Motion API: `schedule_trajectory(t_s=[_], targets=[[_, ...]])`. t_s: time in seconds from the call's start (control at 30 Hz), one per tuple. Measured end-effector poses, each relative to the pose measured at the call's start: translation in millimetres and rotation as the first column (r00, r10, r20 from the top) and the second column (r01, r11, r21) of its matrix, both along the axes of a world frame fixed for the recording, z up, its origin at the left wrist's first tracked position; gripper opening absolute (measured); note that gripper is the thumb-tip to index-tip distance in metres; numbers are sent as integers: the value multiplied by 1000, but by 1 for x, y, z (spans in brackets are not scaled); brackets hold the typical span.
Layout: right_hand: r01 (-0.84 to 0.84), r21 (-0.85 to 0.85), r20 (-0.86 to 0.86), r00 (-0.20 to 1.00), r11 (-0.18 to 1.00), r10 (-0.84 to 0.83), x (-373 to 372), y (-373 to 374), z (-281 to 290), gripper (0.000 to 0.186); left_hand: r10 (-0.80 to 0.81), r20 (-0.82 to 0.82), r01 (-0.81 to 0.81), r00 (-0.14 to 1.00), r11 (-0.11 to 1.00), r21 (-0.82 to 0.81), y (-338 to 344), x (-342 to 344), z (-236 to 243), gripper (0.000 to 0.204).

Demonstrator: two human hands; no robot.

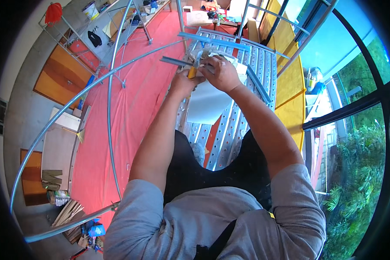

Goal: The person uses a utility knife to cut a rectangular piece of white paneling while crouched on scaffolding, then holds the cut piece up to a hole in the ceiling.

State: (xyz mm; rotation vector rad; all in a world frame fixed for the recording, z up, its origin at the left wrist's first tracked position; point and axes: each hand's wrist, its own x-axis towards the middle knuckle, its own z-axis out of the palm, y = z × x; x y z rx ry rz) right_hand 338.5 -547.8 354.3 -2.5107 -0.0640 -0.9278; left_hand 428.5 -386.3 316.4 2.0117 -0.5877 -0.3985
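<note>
We take the perforated metal scaffold platform [229, 134] as our landmark. Both our hands meet over its far end. Our left hand [184, 82] is curled closed around a tool with a yellow handle [192, 72], whose metal head pokes up just past the knuckles. Our right hand [222, 71] sits just beside it, touching the left, fingers bent down over a white sheet [208, 104] that lies on the platform and hangs toward us; we cannot tell how firmly it grips. A thin metal strip [175, 61] juts out left of the hands, above the platform's edge. To the platform's left, far below, lies a red floor covering [130, 108]; curved scaffold rails [110, 117] cross over it.
</note>
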Motion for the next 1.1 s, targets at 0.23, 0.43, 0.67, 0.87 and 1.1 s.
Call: schedule_trajectory(t_s=[0.23,0.43,0.67,0.87,1.1], targets=[[116,127,88,988,985,-128,-1,6,-6,24,35,-11,-35,999,999,-6,-5,-13,-3,42],[130,681,40,976,721,-215,-6,-35,3,26,129,30,-127,991,990,-65,-14,-23,6,32],[518,491,-610,779,700,-149,-38,-99,-31,74,211,-392,-354,896,871,-340,-3,9,4,28],[408,500,-535,839,764,-98,-30,-75,-54,68,166,-662,-589,731,643,-490,12,24,8,24],[485,375,-515,818,790,-258,-41,-81,-47,50,41,-775,-619,631,629,-471,3,27,-14,19]])
